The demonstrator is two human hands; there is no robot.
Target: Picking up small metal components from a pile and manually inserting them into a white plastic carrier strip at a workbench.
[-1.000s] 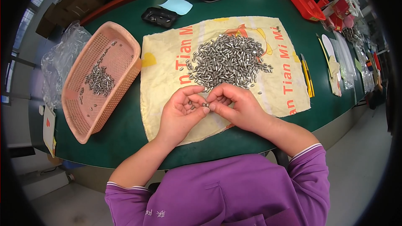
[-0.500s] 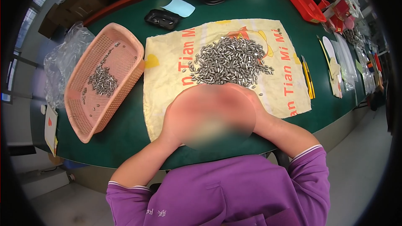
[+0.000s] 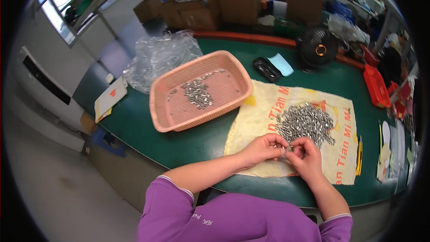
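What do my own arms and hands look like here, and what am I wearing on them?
Your left hand and right hand are bare, with no gloves, rings or watch visible. White-edged, purple fabric short sleeves leave both forearms uncovered. The matching purple shirt has small white markings on its chest.

black fan (image 3: 317, 46) | light-blue sheet (image 3: 281, 65) | red tray (image 3: 376, 87) | clear plastic bag (image 3: 159, 58) | cardboard boxes (image 3: 238, 3)

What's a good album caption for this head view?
Left fingers and right fingers meet over yellow cloth, beside a pile of small metal pieces; at left, a pink basket holds more.
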